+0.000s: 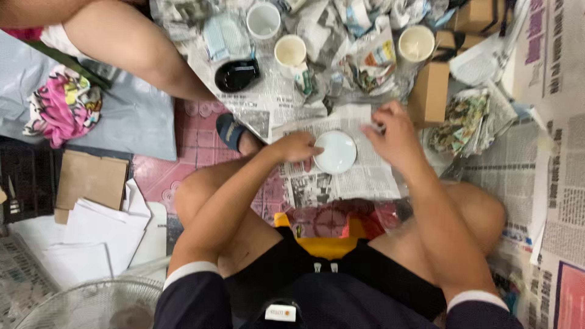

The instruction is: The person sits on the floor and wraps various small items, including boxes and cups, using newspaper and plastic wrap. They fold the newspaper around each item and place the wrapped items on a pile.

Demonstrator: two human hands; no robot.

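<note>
Fingers (311,148) of the left hand (297,147) curled against the white plate (334,152), touching its left rim. The plate lay on a newspaper sheet (365,176). Right of the plate, the right hand (393,135) pinched the sheet's upper edge, fingers pressed together.

A red patterned floor (183,158) shows between spread newspapers (560,183). At the left edge lie a grey sheet (122,116) with pink cloth (61,106), flat cardboard (91,180), white papers (97,237) and a black crate (24,176). A fan grille (91,304) fills the bottom left corner. Light is even.
</note>
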